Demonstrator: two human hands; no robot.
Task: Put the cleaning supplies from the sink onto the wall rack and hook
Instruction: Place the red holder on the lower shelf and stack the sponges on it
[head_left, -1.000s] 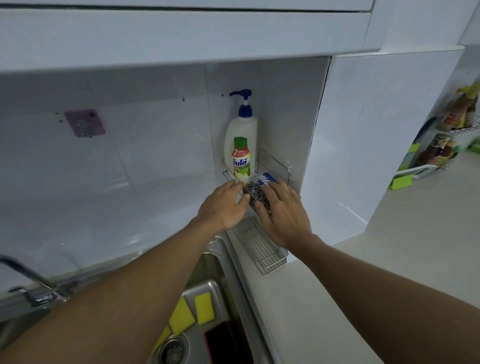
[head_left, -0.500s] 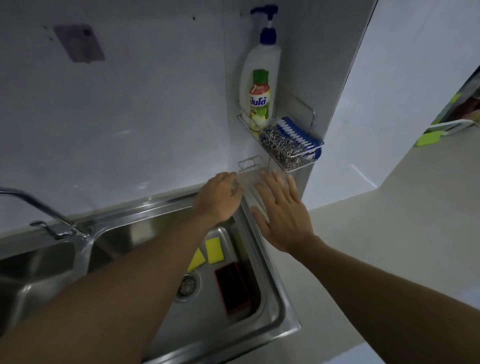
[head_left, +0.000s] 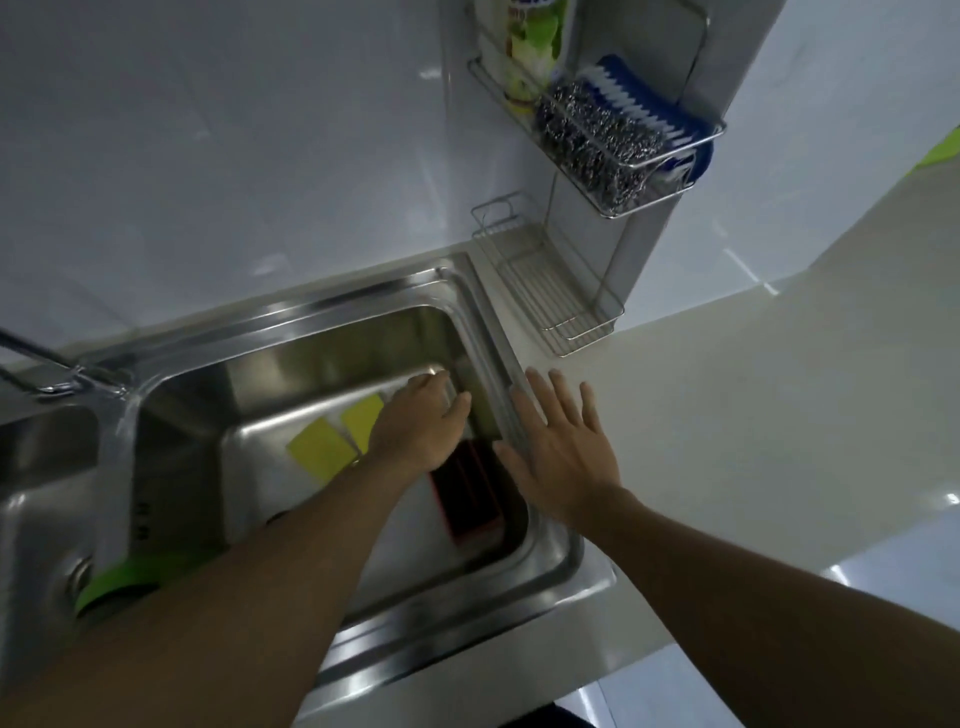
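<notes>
Left hand (head_left: 423, 426) lowered into sink (head_left: 457, 597) at frame centre, fingers curled, nothing gripped yet. Right hand (head_left: 563, 449) spread open over the rim. Left to move: red sponge (head_left: 470, 493), two yellow sponges (head_left: 322, 449). Done, upper right: scourer (head_left: 597, 137), brush (head_left: 644, 111), bottle (head_left: 530, 52) seen on rack (head_left: 670, 192). Hook out of view.

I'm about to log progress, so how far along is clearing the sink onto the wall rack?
Done: the steel scourer, blue brush and soap bottle sit on the upper rack. In hand: nothing yet; the left hand reaches into the sink, and the right hand hovers open over its rim. Left: two yellow sponges and a red-edged dark pad. The lower rack holds nothing.
</notes>
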